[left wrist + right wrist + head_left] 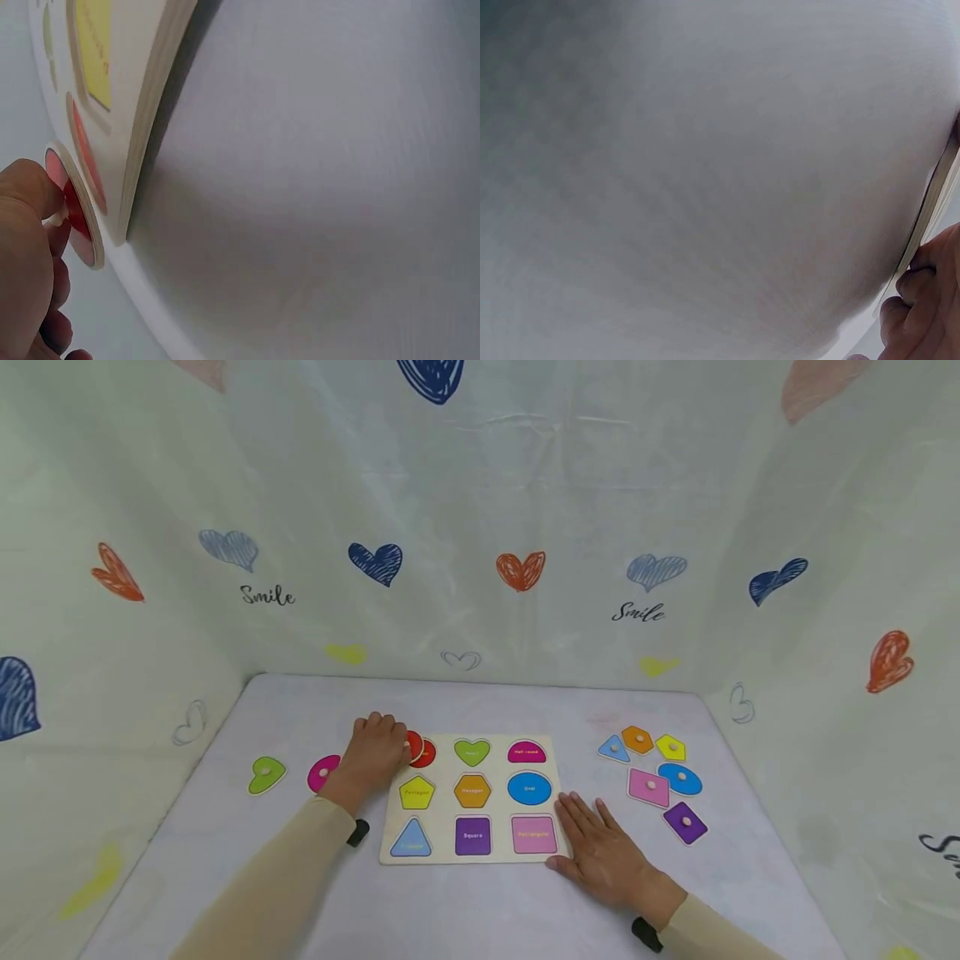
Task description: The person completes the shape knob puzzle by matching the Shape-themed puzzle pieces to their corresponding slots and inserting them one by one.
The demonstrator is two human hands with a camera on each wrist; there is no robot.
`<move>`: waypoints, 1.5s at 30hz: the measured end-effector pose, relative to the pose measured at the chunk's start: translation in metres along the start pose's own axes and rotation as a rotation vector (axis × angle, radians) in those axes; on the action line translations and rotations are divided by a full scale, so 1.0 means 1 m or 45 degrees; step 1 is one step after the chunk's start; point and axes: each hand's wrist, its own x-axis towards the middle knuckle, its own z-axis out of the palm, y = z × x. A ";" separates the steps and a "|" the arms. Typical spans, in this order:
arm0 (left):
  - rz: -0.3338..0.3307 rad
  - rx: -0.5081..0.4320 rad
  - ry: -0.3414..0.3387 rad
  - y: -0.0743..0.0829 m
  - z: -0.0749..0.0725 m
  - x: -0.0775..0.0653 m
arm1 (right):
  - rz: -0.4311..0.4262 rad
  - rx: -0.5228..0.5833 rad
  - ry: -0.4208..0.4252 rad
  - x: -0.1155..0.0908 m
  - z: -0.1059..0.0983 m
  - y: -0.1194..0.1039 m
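Observation:
My left hand (372, 752) pinches a red circle piece (73, 206) by its small knob, over the top left corner of the wooden shape board (442, 854). In the left wrist view the piece stands tilted just above the board's red circle recess (88, 154). Part of that recess shows beside the piece in the head view. At the board's right edge my right hand (600, 852) lies flat with straight fingers, its fingertips and thumb touching the edge. The board has printed recesses in three rows, such as a green heart (472, 752) and a purple square (472, 836).
A green heart piece (267, 775) and a magenta piece (322, 772), partly behind the left hand, lie left of the board. To its right are several knobbed pieces, among them a blue oval (691, 783), a pink rectangle (643, 787) and a purple square piece (686, 823).

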 end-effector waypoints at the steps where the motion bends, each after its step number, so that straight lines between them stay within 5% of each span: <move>1: -0.004 0.002 -0.006 0.001 0.001 0.000 | -0.005 -0.003 0.005 0.000 0.000 0.000; 45: 0.001 0.005 -0.035 0.022 0.014 0.008 | 0.033 -0.011 -0.020 0.001 0.002 0.000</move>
